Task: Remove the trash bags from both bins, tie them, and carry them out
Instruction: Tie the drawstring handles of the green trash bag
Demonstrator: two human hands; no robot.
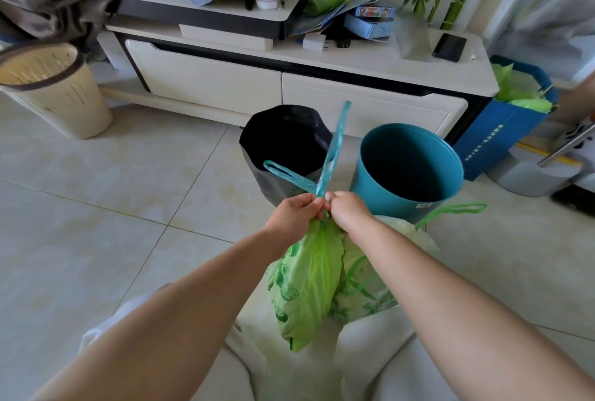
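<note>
Hands: left hand [297,210] and right hand [346,209] both pinching teal drawstring loops [331,155] at neck of light-green plastic trash bag [309,284] | risk: loose knot slips, bag reopens.

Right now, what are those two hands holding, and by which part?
Both the left hand and the right hand pinch the gathered neck of the light green plastic trash bag, right where its blue drawstring loops come out.

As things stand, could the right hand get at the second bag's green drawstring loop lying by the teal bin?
Probably yes, once freed. The green drawstring loop lies open on the floor right of the right hand, nothing between them. But both hands are pinching the teal drawstrings of the green bag.
</note>
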